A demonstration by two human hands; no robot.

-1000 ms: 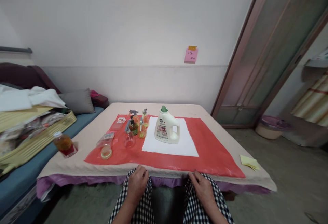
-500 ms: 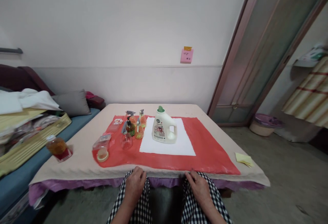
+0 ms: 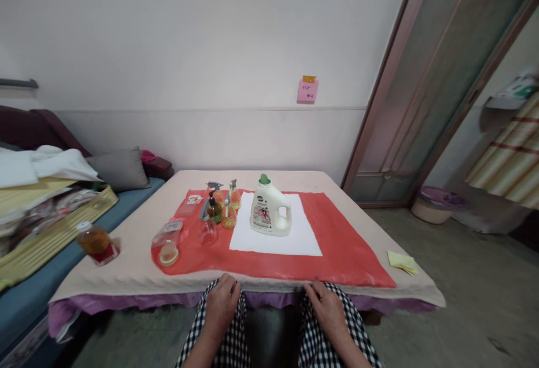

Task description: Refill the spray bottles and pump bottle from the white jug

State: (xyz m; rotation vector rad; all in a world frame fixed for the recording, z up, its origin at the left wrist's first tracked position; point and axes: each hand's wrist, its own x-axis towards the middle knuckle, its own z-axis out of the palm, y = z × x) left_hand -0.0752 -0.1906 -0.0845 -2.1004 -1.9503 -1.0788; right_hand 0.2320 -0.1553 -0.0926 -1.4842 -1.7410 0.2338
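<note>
My left hand [image 3: 222,304] and my right hand [image 3: 326,307] lie flat on my knees, which are in checked trousers, just under the table's near edge; the fingers are relaxed and hold nothing. On the low table a red mat [image 3: 349,244] carries a white sheet [image 3: 303,236] with a white detergent jug [image 3: 270,207] with a green cap on it. Left of the jug stand several small amber spray and pump bottles [image 3: 222,206], a clear spray bottle [image 3: 208,228] and a clear cup [image 3: 169,244].
A jar of orange liquid [image 3: 95,243] stands near the table's left edge, and yellow sticky notes [image 3: 402,261] lie at its right edge. A blue bed with piled things [image 3: 46,211] runs along the left. A glass door [image 3: 425,87] and a basin [image 3: 438,202] are at the right.
The view drew back and shifted slightly between the first two frames, then held nearly still. Both hands stayed on my knees.
</note>
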